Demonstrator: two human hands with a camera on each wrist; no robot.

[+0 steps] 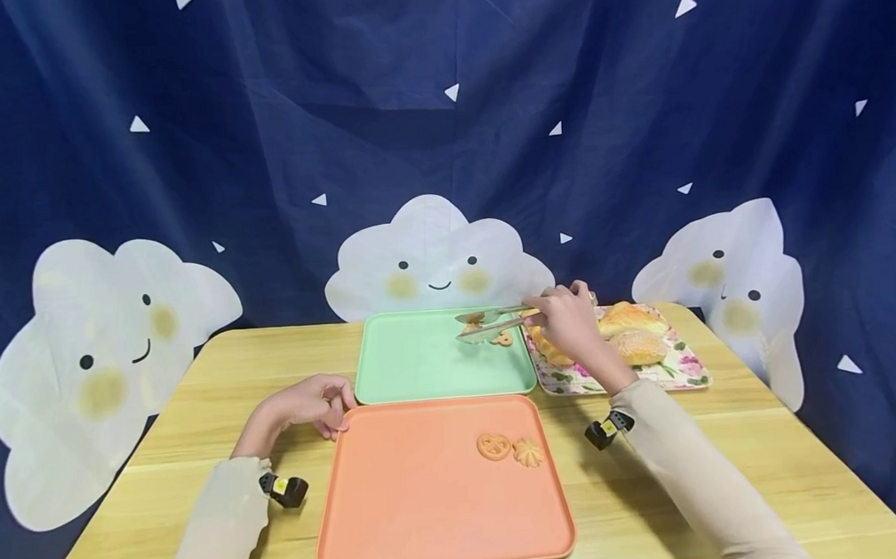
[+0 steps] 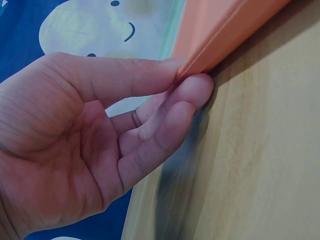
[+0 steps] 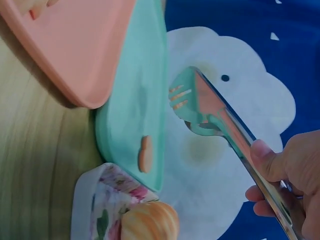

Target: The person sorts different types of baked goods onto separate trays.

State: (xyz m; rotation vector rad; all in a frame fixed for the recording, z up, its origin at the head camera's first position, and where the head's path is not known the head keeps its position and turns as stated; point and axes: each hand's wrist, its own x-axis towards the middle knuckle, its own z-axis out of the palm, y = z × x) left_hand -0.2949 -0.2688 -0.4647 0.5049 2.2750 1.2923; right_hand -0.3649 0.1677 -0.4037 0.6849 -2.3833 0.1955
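My right hand (image 1: pixel 570 320) grips metal tongs (image 3: pixel 262 184) above the right part of the green tray (image 1: pixel 421 360). A brownish cookie piece (image 1: pixel 474 318) shows at the tong tips and seems to be between them; its shape is mostly hidden. Just under the tongs, a small cookie (image 1: pixel 502 339) lies on the green tray. My left hand (image 1: pixel 314 402) pinches the far left corner of the orange tray (image 2: pixel 220 45) between thumb and fingers. On that tray's right side lie a pretzel-shaped cookie (image 1: pixel 494 446) and a ridged, flower-shaped one (image 1: pixel 528 452).
A floral tray (image 1: pixel 688 371) with several breads, such as a sugared bun (image 1: pixel 639 347), stands right of the green tray, partly behind my right hand. The orange tray's far edge meets the green tray. A dark blue curtain (image 1: pixel 382 149) hangs behind the wooden table (image 1: pixel 178 458).
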